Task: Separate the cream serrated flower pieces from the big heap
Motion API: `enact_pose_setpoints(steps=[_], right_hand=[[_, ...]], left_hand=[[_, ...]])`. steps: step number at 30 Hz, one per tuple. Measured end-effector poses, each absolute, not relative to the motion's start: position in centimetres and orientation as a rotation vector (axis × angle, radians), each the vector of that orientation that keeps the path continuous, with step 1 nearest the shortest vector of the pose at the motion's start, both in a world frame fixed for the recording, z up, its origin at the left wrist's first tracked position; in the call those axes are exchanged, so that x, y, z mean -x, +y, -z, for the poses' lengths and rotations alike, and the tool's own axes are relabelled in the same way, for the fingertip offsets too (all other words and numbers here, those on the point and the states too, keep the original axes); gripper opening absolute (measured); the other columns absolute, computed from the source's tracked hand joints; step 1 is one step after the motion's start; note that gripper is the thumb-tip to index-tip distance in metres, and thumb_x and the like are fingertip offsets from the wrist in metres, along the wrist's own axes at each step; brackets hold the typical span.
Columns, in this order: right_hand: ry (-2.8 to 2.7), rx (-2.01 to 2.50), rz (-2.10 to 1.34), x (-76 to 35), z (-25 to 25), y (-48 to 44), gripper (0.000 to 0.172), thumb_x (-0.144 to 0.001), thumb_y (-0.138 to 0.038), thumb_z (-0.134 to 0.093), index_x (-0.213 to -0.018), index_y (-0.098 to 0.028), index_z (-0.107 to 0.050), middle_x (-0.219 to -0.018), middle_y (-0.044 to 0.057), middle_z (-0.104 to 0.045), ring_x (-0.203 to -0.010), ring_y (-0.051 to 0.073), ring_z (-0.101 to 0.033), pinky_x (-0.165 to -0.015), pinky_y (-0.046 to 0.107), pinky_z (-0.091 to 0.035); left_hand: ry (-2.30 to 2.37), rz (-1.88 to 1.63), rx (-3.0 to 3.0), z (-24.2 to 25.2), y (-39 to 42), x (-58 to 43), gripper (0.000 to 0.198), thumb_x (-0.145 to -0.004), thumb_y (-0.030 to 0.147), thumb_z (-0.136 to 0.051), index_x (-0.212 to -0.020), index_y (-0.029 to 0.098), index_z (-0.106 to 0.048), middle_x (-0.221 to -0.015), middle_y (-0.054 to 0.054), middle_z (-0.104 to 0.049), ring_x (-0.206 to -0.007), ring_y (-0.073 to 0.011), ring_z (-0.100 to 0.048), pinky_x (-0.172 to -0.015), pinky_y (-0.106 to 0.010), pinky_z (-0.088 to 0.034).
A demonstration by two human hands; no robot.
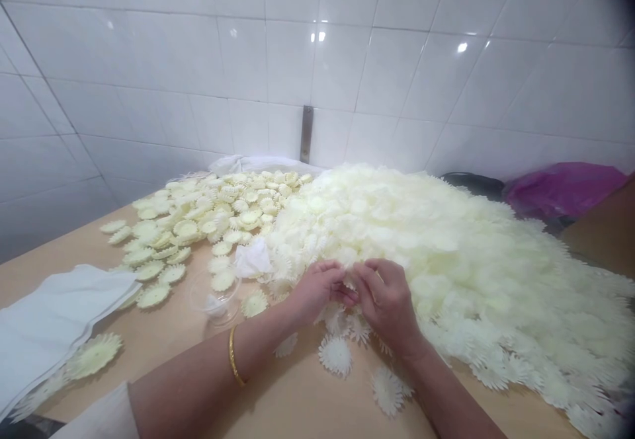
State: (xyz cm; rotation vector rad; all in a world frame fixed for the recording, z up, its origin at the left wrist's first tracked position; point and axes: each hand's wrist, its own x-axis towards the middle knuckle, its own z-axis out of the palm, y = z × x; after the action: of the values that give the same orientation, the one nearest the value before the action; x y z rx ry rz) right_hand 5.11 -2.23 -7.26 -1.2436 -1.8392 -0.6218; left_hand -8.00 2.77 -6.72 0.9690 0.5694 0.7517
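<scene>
Behind the table's far edge rises a wall of glossy white tiles (292, 62), reflecting spots of light. The tan table (288, 396) is pale and smooth where bare. A broad heap of cream petal discs (446, 234) spreads from the far edge over the right side, with a magenta plastic bag (560, 188) beyond it. Towards the far left edge lies a smaller pile of yellowish scalloped flower discs (186, 229); white sheets (54, 313) overhang the near left corner. Near the middle, the left hand (317, 288) and right hand (389, 303) meet at the heap's near side, fingertips drawn into a close pinch on one pale petal piece (350, 281), mostly hidden. A metal strip (306, 133) stands upright against the wall. Left of the hands sits a clear round dish (194, 299); just beyond it, a crumpled white tissue (253, 258). One gold bangle (235, 358) circles the left wrist.
</scene>
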Motion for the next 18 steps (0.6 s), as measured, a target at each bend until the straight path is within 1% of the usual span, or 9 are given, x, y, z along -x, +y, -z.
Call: enact_pose_setpoints(steps=[4, 6, 9, 11, 14, 18], right_hand=[[-1.808, 1.259, 0.631, -5.0, 7.1, -2.4, 0.015, -0.079, -0.008, -0.042, -0.076, -0.019, -0.053, -0.072, 0.005, -0.051, -0.073, 0.019, -0.047, -0.069, 0.034, -0.038], [-1.701, 1.327, 0.574, -4.9, 7.3, -2.3, 0.015, -0.081, -0.01, -0.039, -0.071, -0.019, -0.047, -0.067, 0.003, -0.048, -0.067, 0.017, -0.046, -0.064, 0.031, -0.038], [-1.474, 1.443, 0.39, -4.7, 7.6, -2.2, 0.014, -0.085, -0.017, -0.037, -0.071, -0.019, -0.042, -0.063, 0.001, -0.046, -0.058, 0.015, -0.044, -0.054, 0.026, -0.036], [-1.381, 1.481, 0.286, -4.6, 7.6, -2.1, 0.015, -0.086, -0.022, -0.036, -0.072, -0.02, -0.04, -0.062, 0.0, -0.047, -0.054, 0.014, -0.045, -0.05, 0.025, -0.034], [-1.277, 1.503, 0.177, -4.8, 7.2, -2.1, 0.016, -0.085, -0.028, -0.037, -0.071, -0.02, -0.04, -0.06, 0.0, -0.049, -0.052, 0.015, -0.046, -0.048, 0.025, -0.034], [-1.001, 1.451, -0.056, -6.1, 6.3, -2.3, 0.02, -0.087, -0.032, -0.037, -0.072, -0.02, -0.041, -0.054, -0.001, -0.054, -0.052, 0.015, -0.053, -0.053, 0.026, -0.04]], left_hand=[[0.53, -0.713, -1.037, 7.1, 2.8, 7.9, 0.028, -0.065, 0.034, -0.067, -0.064, 0.014, -0.047, -0.053, 0.0, -0.055, -0.055, -0.0151, -0.062, -0.053, -0.024, -0.046], [0.51, -0.697, -1.039, 7.2, 2.7, 7.9, 0.03, -0.065, 0.036, -0.067, -0.064, 0.014, -0.046, -0.053, -0.001, -0.057, -0.055, -0.0155, -0.062, -0.054, -0.024, -0.047], [0.498, -0.689, -1.048, 7.0, 2.4, 7.8, 0.029, -0.067, 0.037, -0.065, -0.066, 0.014, -0.047, -0.055, -0.005, -0.061, -0.057, -0.016, -0.062, -0.056, -0.025, -0.047], [0.485, -0.703, -1.067, 6.6, 2.0, 7.7, 0.028, -0.067, 0.037, -0.064, -0.066, 0.014, -0.049, -0.057, -0.006, -0.062, -0.057, -0.0155, -0.062, -0.058, -0.026, -0.047], [0.465, -0.75, -1.085, 6.1, 1.5, 7.7, 0.028, -0.068, 0.038, -0.063, -0.066, 0.013, -0.05, -0.058, -0.004, -0.061, -0.055, -0.0137, -0.061, -0.059, -0.026, -0.047], [0.498, -0.787, -1.034, 6.2, 1.7, 8.0, 0.026, -0.07, 0.036, -0.062, -0.067, 0.015, -0.047, -0.057, -0.004, -0.061, -0.056, -0.0146, -0.061, -0.055, -0.024, -0.046]])
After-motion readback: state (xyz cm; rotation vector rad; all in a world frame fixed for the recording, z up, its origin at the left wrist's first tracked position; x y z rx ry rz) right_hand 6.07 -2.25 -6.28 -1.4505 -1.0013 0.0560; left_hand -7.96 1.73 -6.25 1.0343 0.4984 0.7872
